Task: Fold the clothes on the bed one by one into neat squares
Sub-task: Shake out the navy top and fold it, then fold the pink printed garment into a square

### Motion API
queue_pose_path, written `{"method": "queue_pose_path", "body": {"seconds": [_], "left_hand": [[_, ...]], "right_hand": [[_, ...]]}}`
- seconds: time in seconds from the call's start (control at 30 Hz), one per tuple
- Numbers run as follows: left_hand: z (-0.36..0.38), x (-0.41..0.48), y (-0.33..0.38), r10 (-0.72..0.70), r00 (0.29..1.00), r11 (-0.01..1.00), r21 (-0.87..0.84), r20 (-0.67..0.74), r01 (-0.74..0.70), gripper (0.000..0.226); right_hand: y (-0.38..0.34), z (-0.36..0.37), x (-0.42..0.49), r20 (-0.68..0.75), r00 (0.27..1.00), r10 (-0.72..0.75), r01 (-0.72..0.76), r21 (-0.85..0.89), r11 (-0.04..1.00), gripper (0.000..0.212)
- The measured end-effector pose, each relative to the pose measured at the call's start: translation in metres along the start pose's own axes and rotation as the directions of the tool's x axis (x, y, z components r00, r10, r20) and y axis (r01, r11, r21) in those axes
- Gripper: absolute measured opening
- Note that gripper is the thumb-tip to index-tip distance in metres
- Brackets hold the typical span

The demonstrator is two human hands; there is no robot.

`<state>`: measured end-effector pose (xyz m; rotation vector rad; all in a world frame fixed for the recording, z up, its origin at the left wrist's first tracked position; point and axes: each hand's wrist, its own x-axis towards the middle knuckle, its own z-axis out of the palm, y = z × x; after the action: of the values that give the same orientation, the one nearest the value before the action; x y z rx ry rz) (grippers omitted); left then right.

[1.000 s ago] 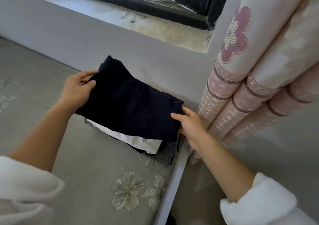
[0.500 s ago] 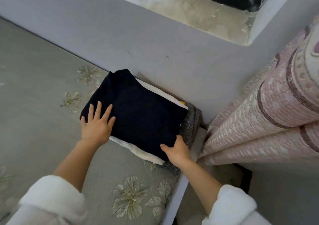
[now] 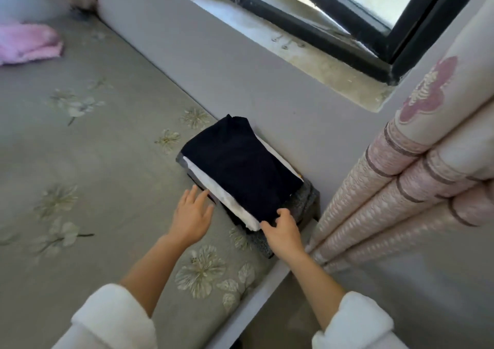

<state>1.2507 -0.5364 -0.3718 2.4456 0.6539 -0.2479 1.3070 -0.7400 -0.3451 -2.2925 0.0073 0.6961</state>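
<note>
A folded navy garment (image 3: pixel 240 166) lies on top of a stack in the bed's corner against the wall. Under it are a folded white garment (image 3: pixel 227 197) and a grey speckled one (image 3: pixel 303 201). My left hand (image 3: pixel 191 215) hovers with straight fingers just off the stack's near left side, over the bed cover. My right hand (image 3: pixel 283 231) is at the stack's near corner, fingers curled over the navy garment's corner and thumb at the white edge beneath.
A pink garment (image 3: pixel 29 43) lies crumpled at the far left of the grey floral bed cover (image 3: pixel 93 175). The wall and window sill (image 3: pixel 334 62) run behind the stack. A rolled pink curtain (image 3: pixel 401 188) hangs to the right, past the bed's edge (image 3: pixel 256 295).
The navy garment came down onto the stack. My left hand, which lay flat on it, slid off to the bed beside the stack. My right hand stays at the near corner.
</note>
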Motion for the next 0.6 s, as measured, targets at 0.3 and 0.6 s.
{"method": "queue_pose_path", "body": {"seconds": [0.3, 0.6], "left_hand": [[-0.014, -0.203, -0.060, -0.266, 0.952, 0.960, -0.126, -0.148, 0.249, 0.049], [-0.031, -0.408, -0.165, -0.568, 0.782, 0.821, -0.249, -0.257, 0.514, 0.045]], "right_hand": [[-0.010, 0.065, -0.130, 0.276, 0.919, -0.283, 0.329, -0.140, 0.934, 0.054], [-0.035, 0.182, -0.266, 0.546, 0.744, -0.387, 0.557, -0.185, 0.810, 0.054]]}}
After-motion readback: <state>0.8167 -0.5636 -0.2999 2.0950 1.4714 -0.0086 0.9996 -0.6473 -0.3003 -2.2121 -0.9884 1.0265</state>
